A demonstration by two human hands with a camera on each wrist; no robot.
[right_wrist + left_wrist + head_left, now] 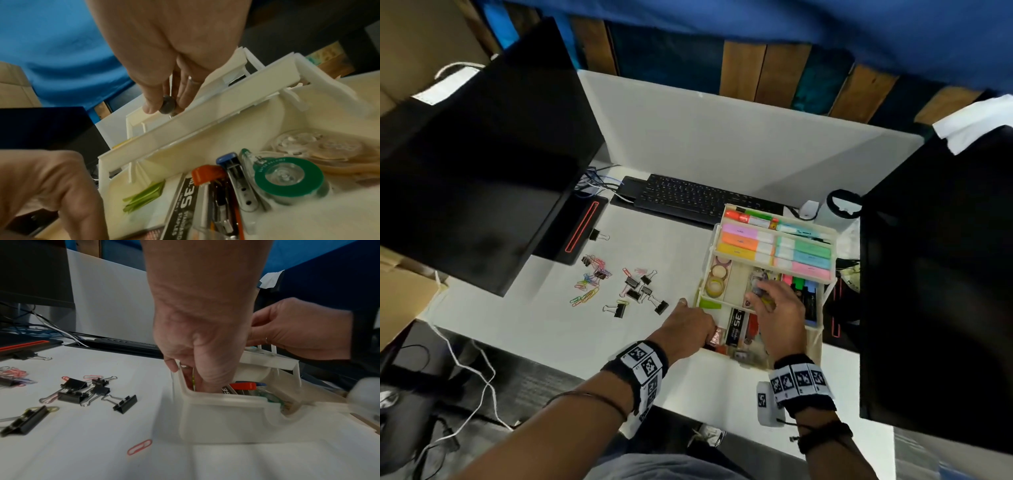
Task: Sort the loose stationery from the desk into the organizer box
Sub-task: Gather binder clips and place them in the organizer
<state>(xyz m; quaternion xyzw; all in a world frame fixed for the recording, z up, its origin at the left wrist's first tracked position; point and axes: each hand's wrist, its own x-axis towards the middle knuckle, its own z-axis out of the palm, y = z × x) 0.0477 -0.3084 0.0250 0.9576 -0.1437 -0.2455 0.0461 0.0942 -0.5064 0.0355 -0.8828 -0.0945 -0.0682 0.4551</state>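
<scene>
Left hand [690,327] in organizer box [822,337], right hand [779,313] above

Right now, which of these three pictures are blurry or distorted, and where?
Head view: mostly sharp, wide-angle bending at the edges, the monitor leaning. Left wrist view: blur at the near organizer box wall, binder clips fairly crisp. Right wrist view: dim, warm cast, soft throughout, though the green tape dispenser reads clearly.
</scene>
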